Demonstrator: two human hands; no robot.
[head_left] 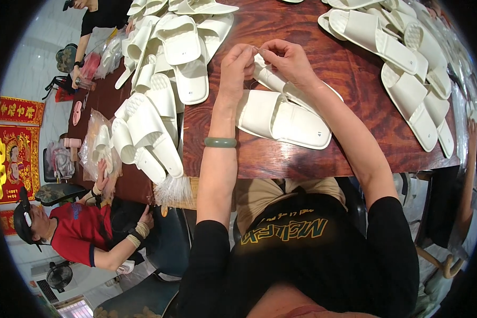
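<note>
Over the reddish-brown wooden table, my left hand (238, 68) and my right hand (287, 59) meet with fingertips pinched. A thin clear strand (250, 84) hangs at the fingers, too fine to follow in full; both hands appear closed on it. Just beneath lies a white slide slipper (257, 115), sole down, its toe end to the left. Its mate (270, 78) lies behind it, partly hidden by my right hand and forearm. A green bangle (220, 142) circles my left wrist.
White slippers (188, 53) are heaped at left and more (376, 40) at right. A bundle of clear strands (174, 192) hangs by the table's left corner. A co-worker in a red shirt (74, 228) sits at left; another person (98, 18) stands at far left.
</note>
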